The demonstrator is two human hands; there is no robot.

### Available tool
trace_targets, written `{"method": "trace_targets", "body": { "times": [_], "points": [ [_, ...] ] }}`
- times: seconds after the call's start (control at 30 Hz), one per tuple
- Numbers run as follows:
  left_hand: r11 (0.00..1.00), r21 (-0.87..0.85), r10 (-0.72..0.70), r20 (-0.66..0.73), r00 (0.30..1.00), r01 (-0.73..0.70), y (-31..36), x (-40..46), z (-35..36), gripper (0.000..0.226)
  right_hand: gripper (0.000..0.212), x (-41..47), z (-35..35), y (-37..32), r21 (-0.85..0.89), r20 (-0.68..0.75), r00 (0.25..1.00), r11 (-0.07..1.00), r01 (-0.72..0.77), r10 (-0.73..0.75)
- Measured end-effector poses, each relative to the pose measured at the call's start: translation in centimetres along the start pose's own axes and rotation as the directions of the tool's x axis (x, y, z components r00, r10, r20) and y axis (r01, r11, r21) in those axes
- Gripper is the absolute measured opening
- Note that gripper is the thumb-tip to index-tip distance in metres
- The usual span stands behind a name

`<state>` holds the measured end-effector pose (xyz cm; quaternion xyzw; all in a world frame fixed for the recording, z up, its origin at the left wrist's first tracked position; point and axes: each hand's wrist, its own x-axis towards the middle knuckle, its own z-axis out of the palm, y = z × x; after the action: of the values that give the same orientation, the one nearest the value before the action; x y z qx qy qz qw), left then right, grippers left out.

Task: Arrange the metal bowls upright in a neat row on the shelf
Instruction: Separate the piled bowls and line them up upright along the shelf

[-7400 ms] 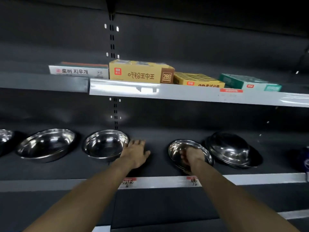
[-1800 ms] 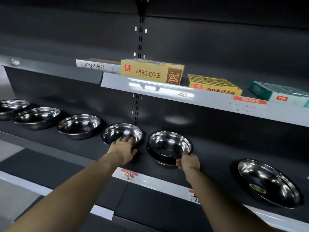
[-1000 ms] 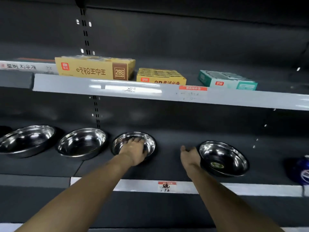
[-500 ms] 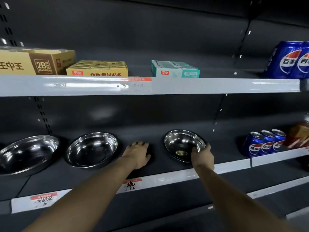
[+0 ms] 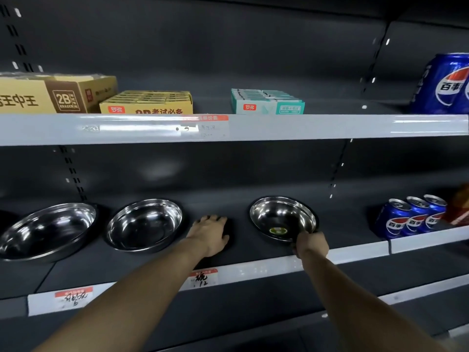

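Bowls on the dark shelf (image 5: 253, 250), three of them in view, all sitting mouth-up. Far left, the first bowl (image 5: 48, 229) runs off the edge of the frame, tipped a little toward the camera. Just beside it on the right sits the second bowl (image 5: 144, 223), upright, close to its neighbour but not touching. Next comes the left hand (image 5: 209, 236), palm down and flat on the shelf surface in the gap between the second and third bowls, fingers stretched out and gripping nothing; it lies just right of the second bowl's rim without touching it. Right again, the third bowl (image 5: 283, 218), with a small round sticker in its bottom, is tilted with its open side leaning toward the camera. The right hand (image 5: 311, 243) has it by the near rim at the lower right, fingers curled around the edge, so the bowl lies directly above and beyond that hand. Further right on the same level, well apart from the bowls, stand three blue cans (image 5: 412, 218) in a tight group. Up on the top shelf (image 5: 279, 128), left to right: a brown box (image 5: 53, 94), a yellow box (image 5: 149, 102), a teal box (image 5: 266, 102), and a big blue can (image 5: 446, 83) at the far right edge.
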<state>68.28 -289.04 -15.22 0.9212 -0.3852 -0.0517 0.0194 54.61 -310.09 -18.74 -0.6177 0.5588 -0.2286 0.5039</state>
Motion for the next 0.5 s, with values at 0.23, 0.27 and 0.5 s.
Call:
{"method": "trace_targets", "body": {
  "times": [0.23, 0.27, 0.5],
  "points": [
    [0.999, -0.008, -0.048, -0.045, 0.998, 0.047, -2.3, -1.5, -1.2, 0.063, 0.032, -2.6, 2.1, -2.1, 0.214, 0.034, 0.995, 0.973, 0.082, -0.091],
    [0.998, -0.010, -0.060, -0.053, 0.997, 0.060, -2.8, -1.9, -1.4, 0.062, 0.031, -3.2, 2.6, -2.6, 0.233, 0.047, 0.992, 0.967, 0.104, -0.118],
    [0.983, 0.042, -0.168, -0.193, 0.967, 0.179, -7.7, -4.8, -2.9, 0.057, 0.023, -7.8, 8.2, -5.8, 0.309, 0.170, 0.942, 0.923, 0.229, -0.291]
  ]
}}
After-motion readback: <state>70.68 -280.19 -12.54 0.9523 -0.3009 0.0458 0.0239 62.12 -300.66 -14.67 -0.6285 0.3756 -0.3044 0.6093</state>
